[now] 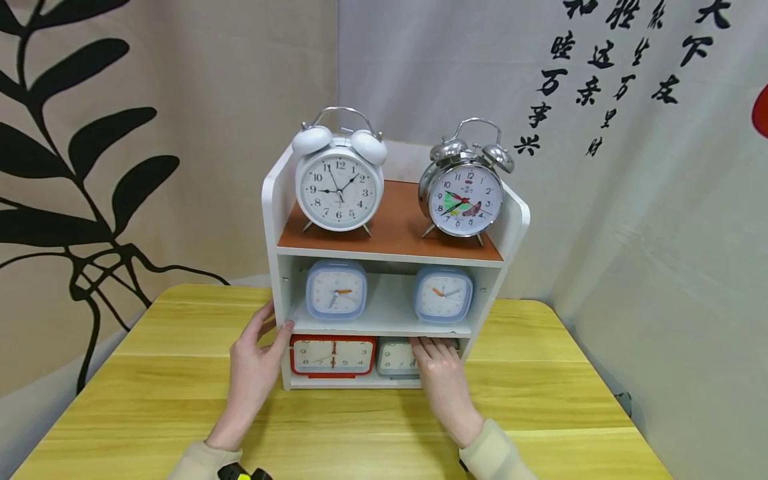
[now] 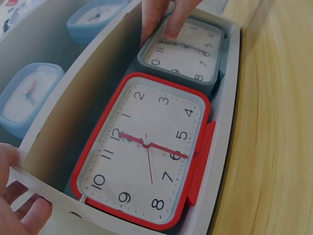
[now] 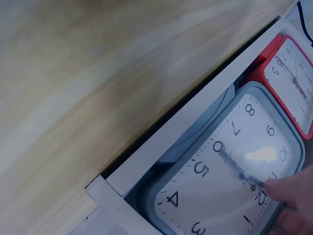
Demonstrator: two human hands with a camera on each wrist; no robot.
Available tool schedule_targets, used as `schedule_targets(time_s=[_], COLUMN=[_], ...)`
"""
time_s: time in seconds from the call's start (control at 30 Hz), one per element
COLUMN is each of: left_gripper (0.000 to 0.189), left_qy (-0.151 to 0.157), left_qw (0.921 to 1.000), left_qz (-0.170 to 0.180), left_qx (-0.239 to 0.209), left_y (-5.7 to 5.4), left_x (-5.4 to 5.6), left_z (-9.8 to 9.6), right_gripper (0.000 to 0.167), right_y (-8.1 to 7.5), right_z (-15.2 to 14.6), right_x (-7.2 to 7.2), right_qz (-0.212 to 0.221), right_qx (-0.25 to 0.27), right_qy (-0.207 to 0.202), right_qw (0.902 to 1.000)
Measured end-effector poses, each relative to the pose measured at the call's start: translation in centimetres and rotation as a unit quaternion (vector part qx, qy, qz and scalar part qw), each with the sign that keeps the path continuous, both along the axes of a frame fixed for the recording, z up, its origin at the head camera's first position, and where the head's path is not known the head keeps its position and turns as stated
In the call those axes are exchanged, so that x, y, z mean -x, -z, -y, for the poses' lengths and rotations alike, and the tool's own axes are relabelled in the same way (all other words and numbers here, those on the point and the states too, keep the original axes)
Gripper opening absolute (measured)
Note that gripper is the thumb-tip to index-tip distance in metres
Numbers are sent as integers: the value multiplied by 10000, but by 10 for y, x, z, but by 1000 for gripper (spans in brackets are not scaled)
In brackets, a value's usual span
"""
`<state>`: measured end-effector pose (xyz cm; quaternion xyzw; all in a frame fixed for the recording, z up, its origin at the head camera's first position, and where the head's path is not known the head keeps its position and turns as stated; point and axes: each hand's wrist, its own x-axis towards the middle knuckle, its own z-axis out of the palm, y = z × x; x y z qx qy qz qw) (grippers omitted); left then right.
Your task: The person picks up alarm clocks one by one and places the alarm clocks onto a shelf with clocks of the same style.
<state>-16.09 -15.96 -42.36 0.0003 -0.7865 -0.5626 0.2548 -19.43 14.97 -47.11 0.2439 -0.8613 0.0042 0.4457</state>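
A white three-tier shelf [image 1: 381, 329] stands on the table. My left hand [image 1: 257, 370] holds its left side panel, thumb at the front edge and fingers against the outside. On the bottom tier my right hand [image 1: 443, 387] grips the top of a grey-green rectangular alarm clock [image 1: 396, 359], its right half hidden behind the hand. In the right wrist view the thumb [image 3: 286, 190] presses on that clock's face near the 12, with other fingers at its top edge. Left of it sits a red-framed rectangular alarm clock [image 2: 142, 147], untouched.
On the top tier stand a white twin-bell alarm clock [image 1: 339, 190] and a silver twin-bell alarm clock [image 1: 465, 200]. The middle tier holds two light-blue square clocks, one left [image 1: 336, 291] and one right [image 1: 444, 295]. Wooden table [image 1: 348, 433] lies in front; cloth hangs behind.
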Motion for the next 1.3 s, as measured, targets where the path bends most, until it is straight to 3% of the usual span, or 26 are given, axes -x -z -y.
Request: schedule_targets(time_s=[0.33, 0.53, 0.73, 1.0, 1.3], left_gripper=[49, 50, 54, 69, 84], left_qy=[39, 75, 228, 589, 488], left_qw=[10000, 9999, 9994, 9945, 9837], left_qz=[35, 70, 230, 470, 454], left_qx=[-10, 7, 116, 728, 1671], left_y=[0, 0, -1, -3, -8], left_x=[1, 1, -1, -5, -13], left_z=[-2, -2, 2, 10, 22], right_gripper=[35, 44, 63, 71, 71], right_y=[0, 0, -4, -15, -26], right_z=[-1, -5, -9, -18, -42], right_x=[1, -6, -19, -39, -57], right_qz=[64, 505, 1046, 1545, 1447], right_qx=[20, 166, 40, -111, -46], right_qy=[62, -191, -191, -323, -531], right_qw=[10000, 9984, 9943, 9874, 9880])
